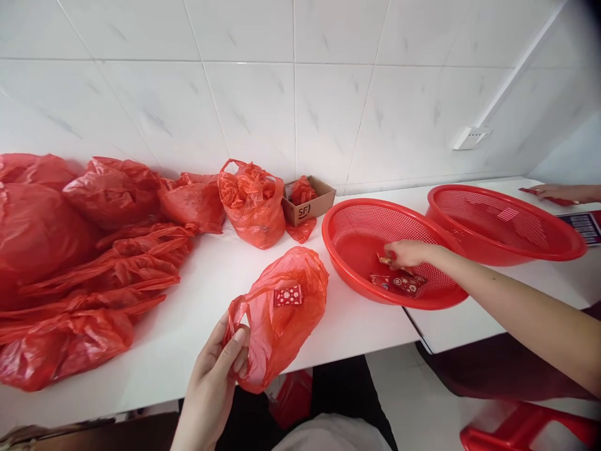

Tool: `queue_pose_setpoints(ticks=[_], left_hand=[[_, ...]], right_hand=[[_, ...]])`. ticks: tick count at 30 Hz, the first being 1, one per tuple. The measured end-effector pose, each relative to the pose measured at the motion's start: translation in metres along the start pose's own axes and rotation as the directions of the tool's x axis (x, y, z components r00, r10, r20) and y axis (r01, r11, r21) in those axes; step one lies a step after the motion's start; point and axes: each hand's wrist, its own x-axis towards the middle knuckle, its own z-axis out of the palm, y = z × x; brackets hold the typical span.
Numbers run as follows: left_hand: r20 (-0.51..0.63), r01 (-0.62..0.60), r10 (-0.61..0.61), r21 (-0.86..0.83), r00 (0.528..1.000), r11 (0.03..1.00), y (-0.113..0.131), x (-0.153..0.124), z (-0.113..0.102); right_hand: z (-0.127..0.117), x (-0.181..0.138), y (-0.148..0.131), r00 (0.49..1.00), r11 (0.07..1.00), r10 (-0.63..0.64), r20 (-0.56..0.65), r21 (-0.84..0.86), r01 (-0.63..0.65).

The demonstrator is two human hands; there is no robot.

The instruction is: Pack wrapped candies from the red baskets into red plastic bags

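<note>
My left hand (225, 351) is closed on the handle edge of a red plastic bag (300, 326), whose mouth gapes toward me at the table's front. A small red packet with white dots (288, 295) shows in the bag. My right hand (406, 254) reaches into a red plastic basket (347, 275) with perforated sides. Its fingertips are closed on a small gold-and-red packet (385, 258), partly hidden by the fingers. Below the hand, a few dark red patterned packets (406, 285) lie on the basket's bottom.
Several filled red bags (42, 232) crowd the table's left. A bag stuffed with red plastic (253, 200) and a small cardboard box (312, 210) stand by the wall. A second red basket (474, 244) is at right; beyond it another person's hand (558, 193) holds something red.
</note>
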Motion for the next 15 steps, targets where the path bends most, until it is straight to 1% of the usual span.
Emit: queue_pose_setpoints(ticks=[3, 4, 5, 6, 7, 9, 11, 15], left_hand=[[-0.004, 0.0, -0.001, -0.001, 1.0, 1.0, 0.0, -0.001, -0.001], [-0.009, 0.002, -0.002, -0.004, 1.0, 1.0, 0.0, -0.001, -0.001], [-0.016, 0.003, -0.003, -0.01, 1.0, 1.0, 0.0, -0.001, -0.001], [-0.022, 0.004, -0.005, -0.016, 1.0, 1.0, 0.0, -0.001, -0.001], [-0.028, 0.005, -0.006, -0.022, 1.0, 1.0, 0.0, -0.001, -0.002], [-0.036, 0.008, -0.009, -0.035, 0.999, 0.999, 0.0, -0.001, -0.001], [-0.039, 0.008, -0.01, -0.04, 0.999, 0.999, 0.0, 0.0, 0.0], [-0.026, -0.003, 0.002, -0.043, 1.0, 0.999, 0.001, -0.001, 0.001]], right_hand=[[-0.019, -0.004, -0.016, 0.997, 0.993, -0.063, -0.054, 0.093, 0.068], [-0.025, -0.008, -0.024, 0.993, 0.978, -0.101, -0.065, 0.176, 0.111], [-0.032, -0.014, -0.033, 0.986, 0.943, -0.147, -0.075, 0.289, 0.163], [-0.037, -0.021, -0.043, 0.977, 0.884, -0.195, -0.091, 0.415, 0.215], [-0.041, -0.028, -0.055, 0.965, 0.804, -0.239, -0.112, 0.534, 0.261], [-0.044, -0.044, -0.08, 0.939, 0.649, -0.311, -0.149, 0.688, 0.324], [-0.043, -0.058, -0.106, 0.912, 0.583, -0.383, -0.149, 0.727, 0.364], [-0.034, -0.074, -0.146, 0.849, 0.533, -0.518, -0.104, 0.737, 0.415]])
